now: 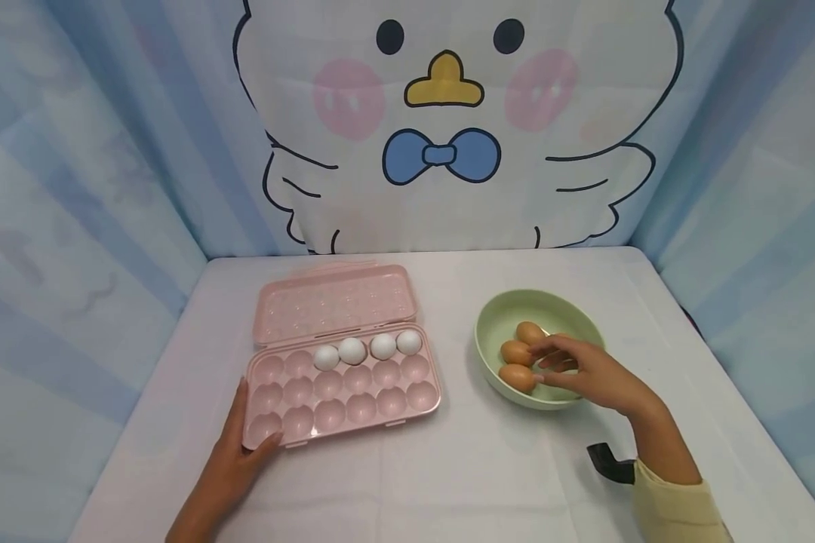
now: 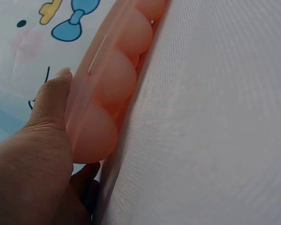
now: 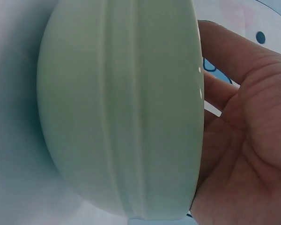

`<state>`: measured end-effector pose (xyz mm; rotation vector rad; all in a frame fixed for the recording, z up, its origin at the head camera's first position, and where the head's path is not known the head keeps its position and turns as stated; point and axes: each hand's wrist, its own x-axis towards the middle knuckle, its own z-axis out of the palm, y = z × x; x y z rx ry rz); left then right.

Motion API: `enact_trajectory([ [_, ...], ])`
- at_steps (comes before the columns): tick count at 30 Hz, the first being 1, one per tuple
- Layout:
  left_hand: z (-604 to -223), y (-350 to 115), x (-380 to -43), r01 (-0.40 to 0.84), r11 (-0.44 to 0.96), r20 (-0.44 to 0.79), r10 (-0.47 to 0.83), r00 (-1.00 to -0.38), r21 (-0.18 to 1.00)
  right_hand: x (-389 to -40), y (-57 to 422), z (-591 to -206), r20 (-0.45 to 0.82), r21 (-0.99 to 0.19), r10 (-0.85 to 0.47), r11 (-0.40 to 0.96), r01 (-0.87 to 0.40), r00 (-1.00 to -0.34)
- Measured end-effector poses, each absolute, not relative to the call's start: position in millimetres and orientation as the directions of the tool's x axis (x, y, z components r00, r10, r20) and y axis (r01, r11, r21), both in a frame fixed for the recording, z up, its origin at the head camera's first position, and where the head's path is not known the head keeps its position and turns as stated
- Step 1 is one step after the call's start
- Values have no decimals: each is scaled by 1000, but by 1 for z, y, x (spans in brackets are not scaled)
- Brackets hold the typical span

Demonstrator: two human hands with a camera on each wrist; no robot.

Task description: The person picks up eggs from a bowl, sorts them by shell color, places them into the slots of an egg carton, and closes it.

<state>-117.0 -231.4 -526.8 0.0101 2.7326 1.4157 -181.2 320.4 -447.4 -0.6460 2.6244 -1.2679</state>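
Observation:
On the left of the table lies an open pink egg carton. Several white eggs sit side by side in its back row. My left hand grips the near left corner, the thumb along the front side and the fingers round the left end. To the right stands a green bowl holding brown eggs, three of them visible. My right hand reaches over its rim, fingers loosely bent and thumb apart, close beside the eggs. In the right wrist view the bowl wall hides the fingertips.
The carton's lid lies folded back behind it. A white cloth covers the table. Behind hangs a curtain with a cartoon bird, and blue curtains stand at both sides. A black strap sticks out at the right wrist.

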Motion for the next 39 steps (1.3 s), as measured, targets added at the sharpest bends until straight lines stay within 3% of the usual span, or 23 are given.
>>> enact_trajectory([
  [18,-525,-231,-120,-36,596,-60,20,-998,802,-189,312,-452,135,-748,-490,520,-412,-861],
  [30,-526,-232,-119,-40,597,-59,13,-998,801,-198,304,-447,-6,-806,-521,507,-304,-854],
  [39,-527,-231,-116,-33,591,-61,28,-998,806,-196,293,-454,-8,-749,-534,564,-349,-846],
])
